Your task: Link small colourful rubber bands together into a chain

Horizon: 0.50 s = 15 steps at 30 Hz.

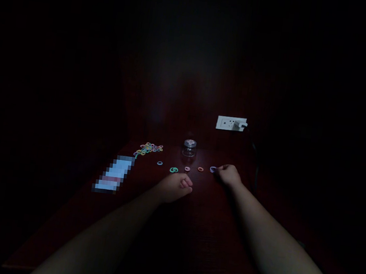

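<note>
On the dark red table lie small coloured rings that look like hair ties. My right hand (229, 176) has its fingers pinched at the edge of a purple hair tie (212, 169), which rests on the tabletop. Left of it sit an orange hair tie (201, 169), a pink hair tie (187, 169), a pair of overlapping green hair ties (174, 170) and a light blue hair tie (159, 163). My left hand (176, 187) is curled closed just in front of the green and pink ones, with nothing visible in its fingers.
A lidded clear jar (189, 149) stands behind the row. A heap of mixed hair ties (150, 149) lies at the back left, near a bright, pixelated rectangle (115, 174). On the back wall is a socket (226, 123) with a plug and dark cable. The surroundings are very dark.
</note>
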{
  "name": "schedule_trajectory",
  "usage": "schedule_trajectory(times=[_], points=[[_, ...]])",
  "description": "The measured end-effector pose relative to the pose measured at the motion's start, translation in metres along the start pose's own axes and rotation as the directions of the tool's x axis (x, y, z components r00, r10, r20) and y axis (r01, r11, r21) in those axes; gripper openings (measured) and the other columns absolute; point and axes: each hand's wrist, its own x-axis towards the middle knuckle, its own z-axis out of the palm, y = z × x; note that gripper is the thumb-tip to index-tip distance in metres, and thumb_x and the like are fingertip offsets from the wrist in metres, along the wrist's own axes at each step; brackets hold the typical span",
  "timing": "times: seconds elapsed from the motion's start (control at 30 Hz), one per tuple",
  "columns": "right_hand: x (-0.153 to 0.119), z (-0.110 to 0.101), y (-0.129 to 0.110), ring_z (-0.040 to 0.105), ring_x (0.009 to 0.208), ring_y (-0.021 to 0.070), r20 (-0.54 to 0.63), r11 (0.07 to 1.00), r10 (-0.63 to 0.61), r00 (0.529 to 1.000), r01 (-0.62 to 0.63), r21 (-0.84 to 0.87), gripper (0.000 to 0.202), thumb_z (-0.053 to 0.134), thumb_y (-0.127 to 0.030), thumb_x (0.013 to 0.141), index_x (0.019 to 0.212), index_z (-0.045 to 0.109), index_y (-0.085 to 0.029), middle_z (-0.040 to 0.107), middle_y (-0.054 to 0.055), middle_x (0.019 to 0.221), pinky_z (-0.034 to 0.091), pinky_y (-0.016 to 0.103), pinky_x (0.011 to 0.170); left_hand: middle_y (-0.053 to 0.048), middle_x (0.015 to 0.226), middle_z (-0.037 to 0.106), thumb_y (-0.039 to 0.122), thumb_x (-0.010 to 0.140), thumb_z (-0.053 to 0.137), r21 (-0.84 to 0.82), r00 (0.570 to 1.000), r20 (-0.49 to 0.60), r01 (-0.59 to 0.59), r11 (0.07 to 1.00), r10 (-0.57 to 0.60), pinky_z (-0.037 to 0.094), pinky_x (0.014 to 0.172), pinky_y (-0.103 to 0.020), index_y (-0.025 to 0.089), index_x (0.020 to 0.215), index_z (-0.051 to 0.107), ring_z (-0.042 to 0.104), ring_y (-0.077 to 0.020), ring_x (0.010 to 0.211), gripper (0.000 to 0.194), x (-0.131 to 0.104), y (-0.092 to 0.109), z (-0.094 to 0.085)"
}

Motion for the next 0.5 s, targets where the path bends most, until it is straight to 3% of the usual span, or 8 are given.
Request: schedule_trajectory(times=[0.33, 0.5], points=[[-0.0006, -0.0015, -0.0077, 0.061, 0.058, 0.0150, -0.015, 0.989, 0.006, 1.000, -0.008, -0.147, 0.021, 0.063, -0.038, 0.072, 0.075, 0.069, -0.018, 0.069, 0.007, 0.069, 0.038, 0.023, 0.051, -0.002, 0.077, 0.061, 0.031, 0.072, 0.060, 0.003, 1.000, -0.002, 0.001, 1.000, -0.001, 0.044, 0.061, -0.022, 0.013, 0.091, 0.061, 0.054, -0.0109, 0.067, 0.026, 0.0002, -0.0003, 0.0009], [-0.0032, -0.0022, -0.0061, 0.063, 0.060, 0.0163, -0.040, 0.979, -0.045, 0.998, 0.036, -0.200, 0.020, 0.058, -0.035, 0.075, 0.079, 0.068, -0.018, 0.070, 0.007, 0.071, 0.041, 0.023, 0.053, -0.002, 0.076, 0.061, 0.031, 0.072, 0.060, -0.006, 1.000, -0.003, -0.001, 1.000, 0.001, 0.044, 0.061, -0.022, 0.013, 0.089, 0.061, 0.055, -0.0110, 0.066, 0.025, 0.0000, 0.0017, 0.0006]])
